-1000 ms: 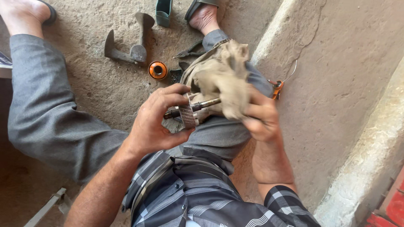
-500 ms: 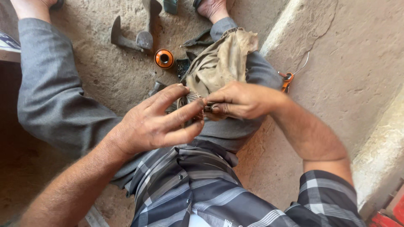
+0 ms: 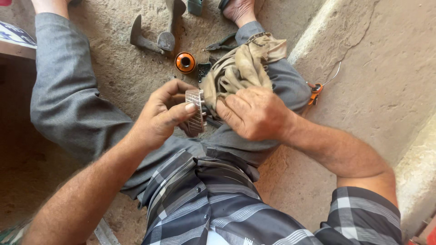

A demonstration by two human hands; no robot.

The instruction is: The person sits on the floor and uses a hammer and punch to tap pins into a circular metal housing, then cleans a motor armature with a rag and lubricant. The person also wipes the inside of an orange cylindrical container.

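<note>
Wiping step, by the look of it: left hand [image 3: 161, 115] pinching a ridged metal cylinder [image 3: 195, 110] over the lap, right hand [image 3: 252, 113] at three o'clock clutching a dirty rag [image 3: 240, 68] against it. Next likely calls for turning the cylinder under the rag.

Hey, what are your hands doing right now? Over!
Left hand grips ribbed metal part. Right hand presses tan rag against it. Orange cap, pliers lie beyond on floor; nothing blocking.
</note>
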